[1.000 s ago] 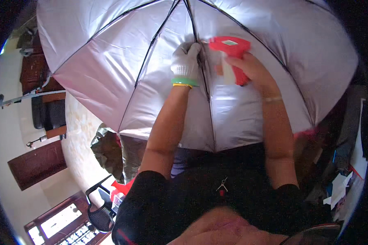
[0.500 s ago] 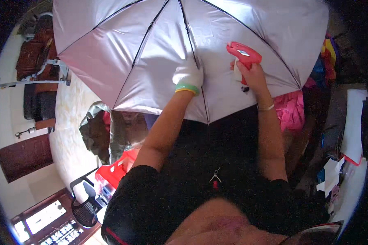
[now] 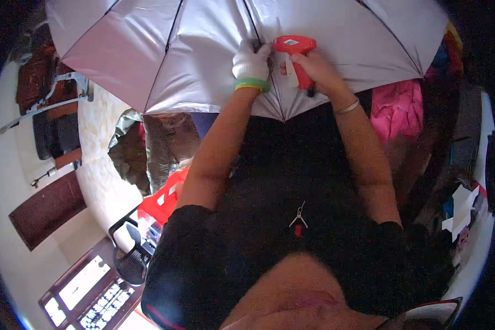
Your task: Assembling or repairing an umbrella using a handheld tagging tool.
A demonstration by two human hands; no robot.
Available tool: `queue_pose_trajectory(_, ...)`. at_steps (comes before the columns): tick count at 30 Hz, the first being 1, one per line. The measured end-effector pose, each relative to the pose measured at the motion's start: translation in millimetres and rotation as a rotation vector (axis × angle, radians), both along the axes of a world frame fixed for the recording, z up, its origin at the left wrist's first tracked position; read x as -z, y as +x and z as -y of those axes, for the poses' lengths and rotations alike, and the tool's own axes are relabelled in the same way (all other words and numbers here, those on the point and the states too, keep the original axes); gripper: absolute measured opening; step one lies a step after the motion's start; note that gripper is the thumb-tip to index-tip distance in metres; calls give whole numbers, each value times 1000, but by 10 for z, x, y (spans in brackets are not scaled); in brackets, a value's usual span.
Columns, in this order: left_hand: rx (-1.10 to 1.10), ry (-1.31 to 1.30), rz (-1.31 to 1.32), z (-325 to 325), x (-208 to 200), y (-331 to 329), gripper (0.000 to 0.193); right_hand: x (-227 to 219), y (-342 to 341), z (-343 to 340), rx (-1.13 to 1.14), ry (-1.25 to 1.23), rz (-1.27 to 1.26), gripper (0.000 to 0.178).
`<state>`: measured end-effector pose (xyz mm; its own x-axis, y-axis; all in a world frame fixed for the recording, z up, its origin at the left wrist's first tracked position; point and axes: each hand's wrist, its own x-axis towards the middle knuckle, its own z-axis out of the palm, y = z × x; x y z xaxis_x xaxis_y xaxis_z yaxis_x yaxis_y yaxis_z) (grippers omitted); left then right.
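A silver-grey umbrella canopy (image 3: 203,71) is spread open before me, its dark ribs (image 3: 175,27) fanning across the fabric. In a white glove, my left hand (image 3: 251,61) has its fingers closed round a dark rib near the middle of the near panel. Green and yellow bands circle that wrist. My right hand (image 3: 320,71) is wrapped round the grip of a red pistol-shaped hand tool (image 3: 296,45) with a white trigger part and a black lower end. The tool's front end is at the same rib, just right of the gloved fingers; whether it touches is hard to tell.
Bright pink fabric (image 3: 396,110) hangs beyond the canopy's right edge. To the left are a red plastic bag (image 3: 165,198), a silvery-lined sack (image 3: 129,154) and a black mesh chair (image 3: 131,267). White paper (image 3: 461,212) lies at the far right.
The right hand has brought the red tool leftward and upward, close to the gloved left hand. The canopy and the left hand now sit higher in view.
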<state>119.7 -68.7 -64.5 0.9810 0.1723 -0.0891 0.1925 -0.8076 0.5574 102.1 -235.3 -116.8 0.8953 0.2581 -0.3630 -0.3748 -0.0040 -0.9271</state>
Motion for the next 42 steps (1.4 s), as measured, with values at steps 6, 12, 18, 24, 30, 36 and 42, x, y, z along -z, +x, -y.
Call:
queue_pose_trajectory(6,-144,-476,-95,11,-196,-154,33,-286,-149,-195,37,-358,71,37)
queue_pose_trajectory(12,-102,-494,-76,-35,-25,-158,32,-372,-205,-207,48,-394,152,40)
queue_pose_trajectory(18,-72,-446,-87,-80,43,-130,43,-218,-211,-205,190,-403,279,32)
queue_pose_trajectory(24,-39,-563,-84,-131,68,-109,40,-313,-161,-181,163,106,-58,29)
queue_pose_trajectory(30,-60,-763,-134,-177,163,-88,34,-252,-144,-202,136,136,-123,28)
queue_pose_trajectory(36,-49,-709,-111,-225,297,-87,32,-175,-117,-198,74,66,-62,27)
queue_pose_trajectory(42,39,-771,-169,-225,235,-104,31,-288,-91,-273,79,220,-126,24)
